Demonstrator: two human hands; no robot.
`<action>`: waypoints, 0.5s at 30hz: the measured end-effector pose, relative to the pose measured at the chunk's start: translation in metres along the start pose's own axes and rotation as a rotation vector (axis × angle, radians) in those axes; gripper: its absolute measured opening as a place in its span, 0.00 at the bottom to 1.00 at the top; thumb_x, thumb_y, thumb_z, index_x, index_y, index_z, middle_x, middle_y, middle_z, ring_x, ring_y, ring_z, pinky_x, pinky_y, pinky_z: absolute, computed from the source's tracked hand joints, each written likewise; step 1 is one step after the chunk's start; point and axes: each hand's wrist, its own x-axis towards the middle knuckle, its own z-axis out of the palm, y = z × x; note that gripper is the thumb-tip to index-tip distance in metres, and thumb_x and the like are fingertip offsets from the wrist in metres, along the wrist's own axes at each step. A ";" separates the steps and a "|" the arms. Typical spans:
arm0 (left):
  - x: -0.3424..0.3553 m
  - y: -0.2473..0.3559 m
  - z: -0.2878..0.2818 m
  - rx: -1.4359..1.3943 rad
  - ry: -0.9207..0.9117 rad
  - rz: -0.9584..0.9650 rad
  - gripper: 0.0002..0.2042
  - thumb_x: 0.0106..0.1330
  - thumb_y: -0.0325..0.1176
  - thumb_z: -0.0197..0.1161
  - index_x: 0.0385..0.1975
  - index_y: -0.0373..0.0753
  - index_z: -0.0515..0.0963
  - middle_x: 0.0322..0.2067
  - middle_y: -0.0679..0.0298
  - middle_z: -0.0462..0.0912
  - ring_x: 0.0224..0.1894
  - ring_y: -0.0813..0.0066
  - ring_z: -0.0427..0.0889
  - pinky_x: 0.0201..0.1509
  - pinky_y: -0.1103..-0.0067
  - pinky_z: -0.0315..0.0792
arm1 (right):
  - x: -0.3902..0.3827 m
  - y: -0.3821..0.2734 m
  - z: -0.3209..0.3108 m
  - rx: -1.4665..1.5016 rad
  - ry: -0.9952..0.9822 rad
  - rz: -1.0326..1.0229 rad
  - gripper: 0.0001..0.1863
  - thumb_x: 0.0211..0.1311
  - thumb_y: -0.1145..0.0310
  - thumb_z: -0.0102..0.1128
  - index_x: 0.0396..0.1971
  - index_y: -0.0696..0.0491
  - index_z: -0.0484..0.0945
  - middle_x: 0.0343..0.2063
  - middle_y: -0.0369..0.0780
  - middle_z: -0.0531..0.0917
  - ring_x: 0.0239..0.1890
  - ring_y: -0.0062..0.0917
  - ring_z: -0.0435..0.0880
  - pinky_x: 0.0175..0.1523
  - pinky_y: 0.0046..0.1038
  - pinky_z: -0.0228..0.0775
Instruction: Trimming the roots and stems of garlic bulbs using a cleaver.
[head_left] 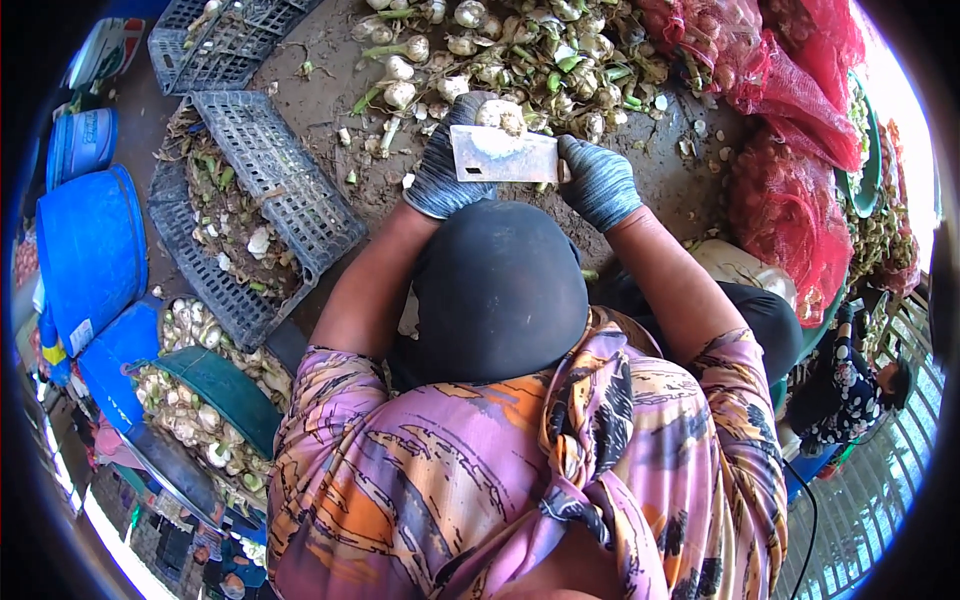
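Note:
My left hand (442,168), in a grey knit glove, is closed around a pale garlic bulb (502,113), its fingers partly hidden behind a blade. With the other glove on, my right hand (600,182) grips the handle end of a cleaver (510,160), a broad, flat, light metal blade with a small slot near its far corner. The blade lies across in front of the bulb and seems to touch its lower side. Beyond both hands, a heap of garlic bulbs with stalks (570,70) covers the muddy ground.
Red mesh sacks (790,205) of bulbs stand at the right. Black plastic crates (275,180) with peelings lie at the left, beside a blue tub (95,250) and a green basin (225,390). My dark-clad knee (500,290) rises below the hands. Another person (850,385) is at the right.

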 end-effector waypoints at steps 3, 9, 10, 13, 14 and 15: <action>-0.010 -0.012 -0.006 -0.488 0.138 -0.238 0.26 0.39 0.34 0.64 0.38 0.34 0.61 0.32 0.57 0.69 0.35 0.66 0.71 0.39 0.76 0.66 | 0.015 0.001 0.008 0.008 -0.021 0.162 0.08 0.48 0.66 0.42 0.29 0.51 0.68 0.19 0.44 0.75 0.24 0.38 0.75 0.28 0.35 0.65; 0.002 0.029 -0.037 0.436 0.306 0.147 0.32 0.29 0.39 0.70 0.38 0.39 0.64 0.33 0.58 0.68 0.37 0.63 0.68 0.42 0.72 0.63 | 0.005 0.064 0.005 0.126 0.215 0.372 0.10 0.47 0.64 0.52 0.29 0.53 0.71 0.21 0.47 0.75 0.24 0.41 0.74 0.27 0.32 0.66; 0.008 0.023 -0.043 0.552 0.336 0.172 0.33 0.27 0.40 0.71 0.38 0.40 0.64 0.33 0.59 0.68 0.37 0.63 0.67 0.42 0.72 0.62 | 0.015 0.044 -0.001 0.014 0.225 0.321 0.10 0.46 0.66 0.53 0.29 0.53 0.71 0.20 0.47 0.75 0.24 0.40 0.74 0.26 0.30 0.66; 0.007 0.015 -0.040 0.412 0.332 0.076 0.34 0.29 0.39 0.71 0.41 0.40 0.63 0.37 0.58 0.67 0.39 0.64 0.67 0.44 0.73 0.62 | 0.011 0.003 -0.007 0.153 0.217 0.190 0.08 0.44 0.66 0.51 0.27 0.51 0.70 0.19 0.45 0.75 0.24 0.39 0.74 0.27 0.33 0.66; 0.005 0.014 -0.038 0.253 0.326 0.016 0.34 0.31 0.38 0.71 0.41 0.40 0.62 0.38 0.58 0.67 0.40 0.65 0.67 0.45 0.73 0.63 | 0.010 -0.001 -0.004 0.217 0.193 0.178 0.08 0.43 0.66 0.53 0.26 0.51 0.69 0.19 0.44 0.74 0.24 0.38 0.74 0.27 0.32 0.66; 0.003 0.002 -0.035 -0.032 0.343 -0.067 0.32 0.33 0.35 0.70 0.42 0.39 0.61 0.39 0.58 0.67 0.42 0.68 0.67 0.46 0.76 0.63 | 0.009 -0.008 -0.004 0.239 0.161 0.141 0.08 0.42 0.66 0.53 0.25 0.50 0.69 0.19 0.44 0.74 0.24 0.38 0.74 0.27 0.31 0.66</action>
